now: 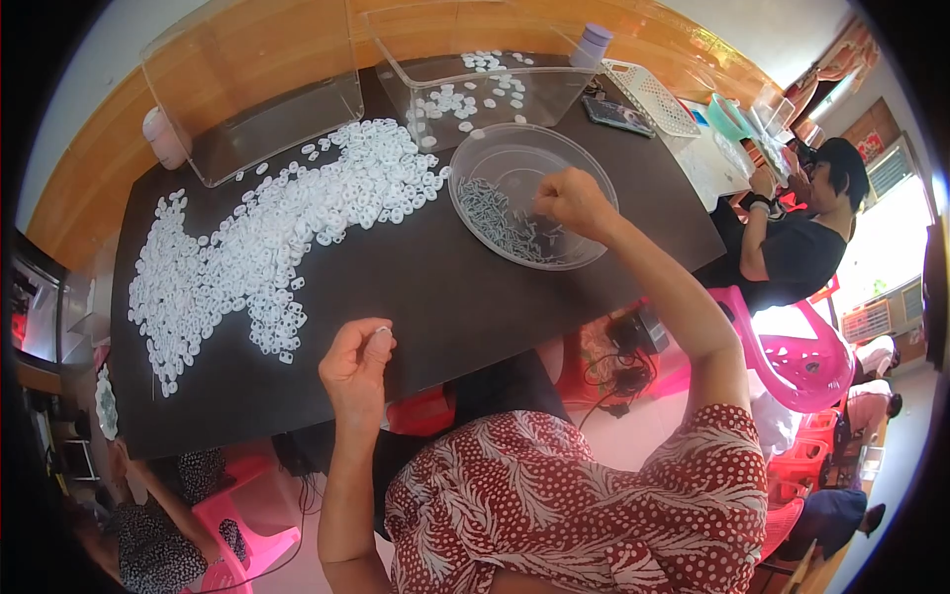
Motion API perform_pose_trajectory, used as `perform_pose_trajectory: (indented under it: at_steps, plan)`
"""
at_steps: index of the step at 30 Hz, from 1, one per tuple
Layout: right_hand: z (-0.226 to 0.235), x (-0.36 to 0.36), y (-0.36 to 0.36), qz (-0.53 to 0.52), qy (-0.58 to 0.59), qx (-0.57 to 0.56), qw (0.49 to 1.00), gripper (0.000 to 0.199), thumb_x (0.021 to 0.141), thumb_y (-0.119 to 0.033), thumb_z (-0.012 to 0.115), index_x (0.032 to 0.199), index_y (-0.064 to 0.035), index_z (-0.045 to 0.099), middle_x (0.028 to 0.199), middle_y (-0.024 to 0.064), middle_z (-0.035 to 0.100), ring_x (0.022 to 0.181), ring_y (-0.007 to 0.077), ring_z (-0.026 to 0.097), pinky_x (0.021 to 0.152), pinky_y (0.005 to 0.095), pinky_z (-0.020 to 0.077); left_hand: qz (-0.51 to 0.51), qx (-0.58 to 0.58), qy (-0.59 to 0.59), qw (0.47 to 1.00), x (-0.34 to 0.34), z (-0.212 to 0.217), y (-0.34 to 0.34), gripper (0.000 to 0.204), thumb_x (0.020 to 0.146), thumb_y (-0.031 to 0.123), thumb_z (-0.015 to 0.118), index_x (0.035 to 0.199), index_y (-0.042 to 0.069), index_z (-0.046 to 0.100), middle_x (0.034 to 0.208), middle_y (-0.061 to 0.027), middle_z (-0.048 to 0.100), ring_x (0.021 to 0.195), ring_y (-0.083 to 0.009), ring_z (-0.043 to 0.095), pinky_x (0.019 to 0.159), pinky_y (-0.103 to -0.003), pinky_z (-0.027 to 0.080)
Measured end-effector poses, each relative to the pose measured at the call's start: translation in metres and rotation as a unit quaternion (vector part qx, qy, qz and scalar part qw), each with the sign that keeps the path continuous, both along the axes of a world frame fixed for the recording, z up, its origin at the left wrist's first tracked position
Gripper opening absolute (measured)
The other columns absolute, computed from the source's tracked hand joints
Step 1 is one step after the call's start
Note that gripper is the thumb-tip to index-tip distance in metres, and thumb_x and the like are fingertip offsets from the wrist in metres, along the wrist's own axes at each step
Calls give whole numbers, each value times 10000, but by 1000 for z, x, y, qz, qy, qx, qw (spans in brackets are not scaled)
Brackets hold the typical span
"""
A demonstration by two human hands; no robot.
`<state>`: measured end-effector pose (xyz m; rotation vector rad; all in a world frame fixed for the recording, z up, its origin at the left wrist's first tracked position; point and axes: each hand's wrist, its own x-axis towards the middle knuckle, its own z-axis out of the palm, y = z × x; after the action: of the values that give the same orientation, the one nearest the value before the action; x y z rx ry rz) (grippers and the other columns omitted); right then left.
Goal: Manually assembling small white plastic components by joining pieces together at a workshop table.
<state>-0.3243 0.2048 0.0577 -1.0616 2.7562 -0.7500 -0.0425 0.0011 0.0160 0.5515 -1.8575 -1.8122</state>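
Note:
My left hand (358, 374) is raised over the near edge of the dark table, thumb and forefinger pinched. A small white piece (382, 330) shows at its fingertips. My right hand (576, 204) is closed above a round clear plastic tray (584, 255), fingers pointing down; what they hold, if anything, is hidden. Many thin grey screw-like pieces (495, 220) lie in the tray's left and near part. To the left of the tray spreads a big heap of small white plastic pieces (317, 203) with holes in them.
Two clear plastic bins (267, 139) stand along the back; white pieces (450, 102) show by the right one. A phone (618, 116), a white perforated basket (653, 97) and a purple-lidded bottle (591, 45) are at the back right. Other people (807, 238) sit nearby.

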Motion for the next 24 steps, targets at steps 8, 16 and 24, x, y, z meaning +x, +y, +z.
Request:
perform_pose_trajectory:
  at_steps: [8,16,24]
  plan:
    - [-17,-2,-23,3,74,115,991,143,677,-138,598,640,-1,620,704,205,616,727,387,606,641,450,473,13,4,44,999,2,-9,4,150,883,150,611,932,10,635,750,4,589,646,-36,484,561,-166,373]
    - [-6,12,-24,52,129,68,988,125,720,-107,546,727,5,601,720,219,604,719,418,586,638,457,470,25,62,58,996,5,-8,2,152,874,123,615,942,-13,633,766,-19,604,658,-51,510,569,-175,396]
    - [30,112,-57,149,-71,-148,975,87,766,-36,626,826,-8,569,736,94,563,662,177,560,601,291,449,29,188,80,978,12,7,4,136,849,78,629,929,-32,636,741,-54,614,619,-85,533,553,-193,420]
